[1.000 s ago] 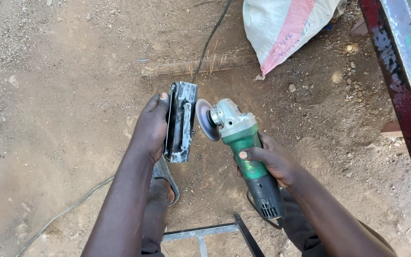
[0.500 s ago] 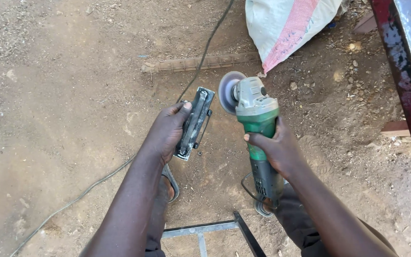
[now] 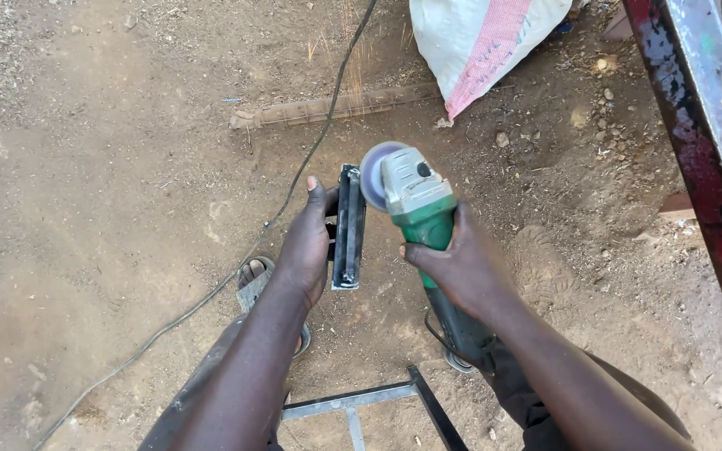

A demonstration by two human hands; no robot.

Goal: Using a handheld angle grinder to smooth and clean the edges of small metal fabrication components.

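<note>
While the person is standing over bare dirt ground, the left hand is gripping a short dark metal piece, fingers wrapped round its left edge and thumb pointing up beside it. The right hand is clamped round the green body of an angle grinder, whose grey disc is sitting just beside the top end of the metal piece, so close that I cannot tell whether they are touching.

Compared with half a second ago, the metal piece is now standing nearly upright in the view rather than tilted, and the grinder is lying closer alongside it, with the disc drawn in against the upper end. A second ago the disc was facing the middle of the piece's right side. By my judgement, the disc is being brought to bear on the top corner of the piece; faint streaks are showing above it, perhaps sparks, though that is hard to tell.

The two hands are apart, each holding its own thing, with the metal piece between them and the grinder to its right. A black cable is running across the ground. A white and pink sack is lying above, a painted metal frame is crossing the right edge, and a sandalled foot is showing under the left arm.
</note>
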